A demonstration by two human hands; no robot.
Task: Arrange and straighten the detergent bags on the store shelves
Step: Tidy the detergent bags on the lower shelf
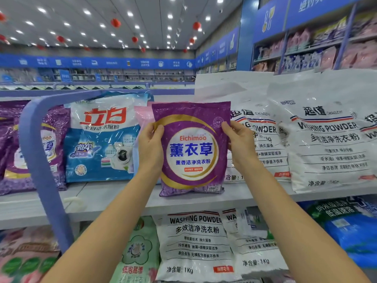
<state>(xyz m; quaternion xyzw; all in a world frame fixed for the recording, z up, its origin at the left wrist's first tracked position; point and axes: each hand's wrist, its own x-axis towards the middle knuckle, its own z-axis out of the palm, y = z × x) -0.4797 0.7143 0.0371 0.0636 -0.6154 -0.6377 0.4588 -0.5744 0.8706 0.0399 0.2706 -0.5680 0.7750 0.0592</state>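
A purple detergent bag [191,150] with a white round label stands upright on the grey shelf [114,199], in the middle of the view. My left hand [150,147] grips its left edge and my right hand [240,142] grips its right edge, thumbs on the front. A pink bag [142,117] stands right behind it, mostly hidden. A blue and white bag [102,139] stands to the left, and large white washing powder bags [330,139] stand to the right.
A blue curved shelf divider [38,160] rises at the left, with purple bags [12,152] beyond it. The lower shelf holds white bags [195,246], a green bag [138,252] and a blue bag [350,231]. More shelves with bags rise at the upper right.
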